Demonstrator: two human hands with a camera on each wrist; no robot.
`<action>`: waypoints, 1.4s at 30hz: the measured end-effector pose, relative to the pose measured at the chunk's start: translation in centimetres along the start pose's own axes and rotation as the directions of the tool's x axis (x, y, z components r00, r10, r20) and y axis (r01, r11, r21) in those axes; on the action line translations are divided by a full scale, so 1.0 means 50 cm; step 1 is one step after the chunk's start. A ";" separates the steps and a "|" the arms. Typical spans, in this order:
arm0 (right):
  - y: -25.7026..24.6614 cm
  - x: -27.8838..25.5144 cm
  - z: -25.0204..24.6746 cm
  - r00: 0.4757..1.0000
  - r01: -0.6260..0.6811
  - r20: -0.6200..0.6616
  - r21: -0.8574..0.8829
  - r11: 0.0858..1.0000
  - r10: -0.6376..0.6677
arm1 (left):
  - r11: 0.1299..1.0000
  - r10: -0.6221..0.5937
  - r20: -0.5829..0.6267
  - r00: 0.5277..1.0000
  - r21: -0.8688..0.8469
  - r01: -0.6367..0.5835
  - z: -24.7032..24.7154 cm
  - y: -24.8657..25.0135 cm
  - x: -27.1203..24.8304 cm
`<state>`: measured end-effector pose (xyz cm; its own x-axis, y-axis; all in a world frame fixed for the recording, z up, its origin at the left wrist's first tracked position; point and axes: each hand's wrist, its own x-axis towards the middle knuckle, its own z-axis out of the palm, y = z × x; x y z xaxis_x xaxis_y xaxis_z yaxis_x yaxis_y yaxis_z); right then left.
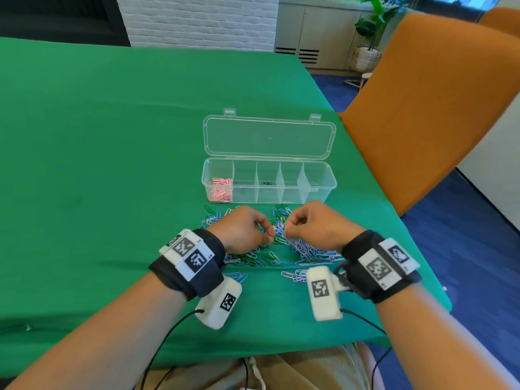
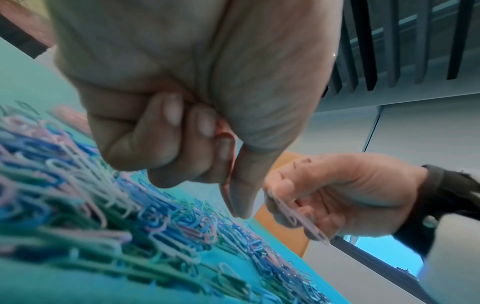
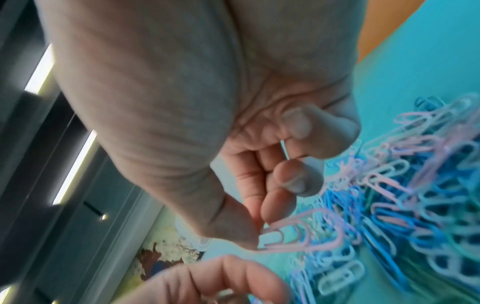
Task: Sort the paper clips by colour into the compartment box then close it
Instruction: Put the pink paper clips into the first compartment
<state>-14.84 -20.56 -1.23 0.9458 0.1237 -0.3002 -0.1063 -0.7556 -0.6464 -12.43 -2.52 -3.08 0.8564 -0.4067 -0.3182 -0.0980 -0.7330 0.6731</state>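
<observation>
Both hands hover over the mixed paper clips [image 1: 277, 249] on the green worktop [image 1: 112, 164], left hand [image 1: 242, 229] curled, right hand [image 1: 315, 223] beside it; behind them the compartment box [image 1: 268, 180] stands open, pink clips [image 1: 221, 190] in its leftmost compartment. Left wrist view: fingers folded into the palm, grasp unclear. Right wrist view: thumb and forefinger pinch a pink clip [image 3: 301, 236].

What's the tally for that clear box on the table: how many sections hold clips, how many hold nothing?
Sections with pink clips: 1
Empty sections: 4
Total sections in the box: 5
</observation>
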 end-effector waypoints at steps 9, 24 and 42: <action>0.021 0.004 -0.023 0.999 -0.017 -0.025 0.202 0.979 0.023 | 0.997 0.030 0.124 0.992 0.067 -0.039 0.024 0.045 0.006; 0.047 0.007 -0.057 0.989 -0.085 -0.094 0.259 0.962 0.112 | 0.967 0.015 0.052 0.999 0.254 -0.028 0.041 0.067 0.034; 0.073 0.000 -0.044 0.978 -0.190 -0.099 -0.081 0.978 0.182 | 0.907 -0.086 0.116 0.989 0.420 0.029 0.042 0.065 0.030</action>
<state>-14.55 -24.74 -2.05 0.9364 -0.0804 -0.3415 -0.2591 -0.8149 -0.5185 -12.51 -6.66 -2.77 0.7968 -0.4029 -0.4503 -0.2765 -0.9058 0.3211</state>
